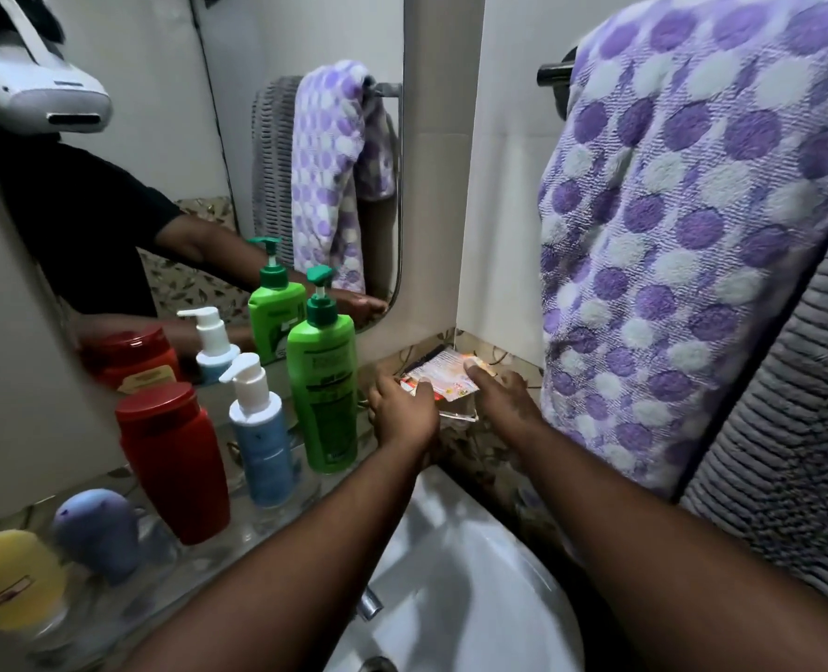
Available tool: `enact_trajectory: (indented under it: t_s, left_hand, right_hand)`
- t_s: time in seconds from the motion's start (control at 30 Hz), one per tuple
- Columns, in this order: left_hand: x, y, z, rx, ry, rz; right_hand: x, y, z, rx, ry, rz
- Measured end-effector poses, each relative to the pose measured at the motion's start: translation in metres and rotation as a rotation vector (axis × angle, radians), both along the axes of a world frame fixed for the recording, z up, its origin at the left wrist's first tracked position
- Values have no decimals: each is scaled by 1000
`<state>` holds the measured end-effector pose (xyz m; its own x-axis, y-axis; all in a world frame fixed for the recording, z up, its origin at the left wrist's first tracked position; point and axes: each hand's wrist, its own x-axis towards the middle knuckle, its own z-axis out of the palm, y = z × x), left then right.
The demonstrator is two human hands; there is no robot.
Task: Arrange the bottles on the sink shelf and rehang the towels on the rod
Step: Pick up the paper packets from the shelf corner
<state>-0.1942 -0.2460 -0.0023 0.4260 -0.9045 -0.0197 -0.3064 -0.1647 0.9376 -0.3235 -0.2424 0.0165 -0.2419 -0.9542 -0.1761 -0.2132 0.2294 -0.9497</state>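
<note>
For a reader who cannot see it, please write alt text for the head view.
Both hands, left hand and right hand, hold a small packet at the shelf corner above a white sink. Left of them stand a green pump bottle, a blue pump bottle and a red bottle; a purple-dotted towel hangs right.

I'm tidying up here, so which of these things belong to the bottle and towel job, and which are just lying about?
Job:
green pump bottle
blue pump bottle
red bottle
yellow-capped bottle
dotted purple towel
grey towel
rod

Lying about:
packet under both hands
tap
</note>
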Motion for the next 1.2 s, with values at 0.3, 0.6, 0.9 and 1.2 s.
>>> enact_trajectory:
  t_s: [0.3, 0.6, 0.9, 1.2]
  left_hand:
    - [-8, -15, -3, 32, 59, 12]
    - [-17, 6, 3, 60, 203, 14]
    - [-24, 65, 6, 14, 425, 35]
    - [-14, 136, -7, 19, 561, 45]
  right_hand:
    - [0, -22, -7, 107, -406, -72]
    - [-1, -7, -7, 58, -445, -86]
    - [-8, 51, 14, 74, -399, -8]
    - [2, 95, -12, 57, -313, 108]
